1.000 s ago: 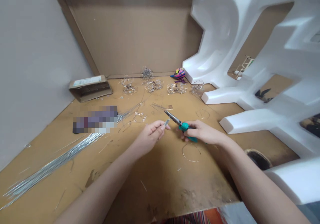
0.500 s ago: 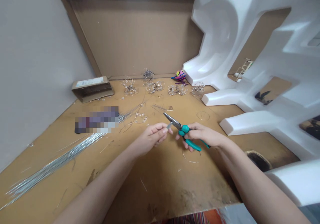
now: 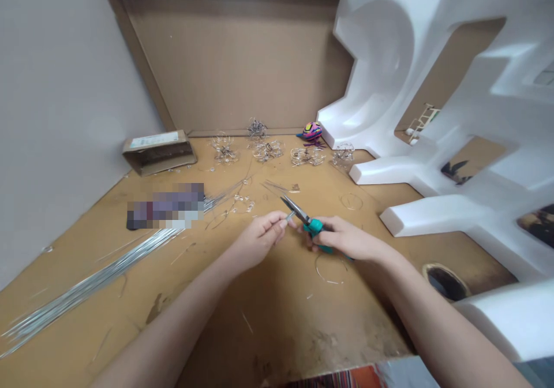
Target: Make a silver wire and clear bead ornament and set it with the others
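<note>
My left hand (image 3: 264, 238) pinches a small silvery piece of metal (image 3: 291, 216), perhaps a short bundle of wire, between thumb and fingers. In my right hand (image 3: 335, 235) are needle-nose pliers (image 3: 312, 225) with teal handles, their long dark jaws pointing up and left. The jaws meet the metal piece just beyond my left fingertips; how firmly they grip it cannot be made out. Below the right hand lies a thin curved wire (image 3: 318, 269). A wire strand with clear beads (image 3: 243, 204) rests behind my left hand.
A long bundle of straight wires (image 3: 116, 269) lies on the left beside a blurred purple item (image 3: 167, 204). Several beaded wire shapes (image 3: 268, 151), a colourful ball (image 3: 312, 131) and an open cardboard box (image 3: 160, 152) stand behind. White foam packing (image 3: 415, 220) borders the right.
My right hand has turned and closed further round the pliers, so less of the handles shows. The pliers have shifted slightly left, and the left hand has barely moved.
</note>
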`<state>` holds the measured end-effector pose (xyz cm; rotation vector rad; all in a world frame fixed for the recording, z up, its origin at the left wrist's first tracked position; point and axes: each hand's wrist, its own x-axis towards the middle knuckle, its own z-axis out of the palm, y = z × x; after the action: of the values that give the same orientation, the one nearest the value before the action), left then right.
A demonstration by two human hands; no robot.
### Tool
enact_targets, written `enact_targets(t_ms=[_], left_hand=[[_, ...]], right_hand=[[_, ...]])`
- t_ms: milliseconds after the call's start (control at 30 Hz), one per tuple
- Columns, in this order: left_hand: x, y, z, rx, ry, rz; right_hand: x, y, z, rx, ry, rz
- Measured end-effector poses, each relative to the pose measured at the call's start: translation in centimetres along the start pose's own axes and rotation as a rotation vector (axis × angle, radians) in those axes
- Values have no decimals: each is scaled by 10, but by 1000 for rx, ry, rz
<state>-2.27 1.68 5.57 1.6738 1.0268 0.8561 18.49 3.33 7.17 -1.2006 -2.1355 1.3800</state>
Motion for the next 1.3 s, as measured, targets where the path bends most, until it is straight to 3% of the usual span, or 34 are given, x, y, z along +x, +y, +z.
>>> enact_targets(t_ms=[233,333,433,600,1067,1300], left_hand=[[1,-5,5,196,31,106],[4,-11,8,213,96,120],[7,-17,11,118,126,41],[9,-20,16,-22,149,-55],[8,-23,20,-98,107,27],[7,-21,22,-128,57,41]], right_hand=[[-9,-11,5,-593,267,-56],[-11,-16,5,-701,305,-85],[-10,-14,3,-747,323,-66],[-8,-9,0,-755,305,-38],[-7,-5,-1,-677,269,-31],[-5,-3,-4,-418,103,-8]])
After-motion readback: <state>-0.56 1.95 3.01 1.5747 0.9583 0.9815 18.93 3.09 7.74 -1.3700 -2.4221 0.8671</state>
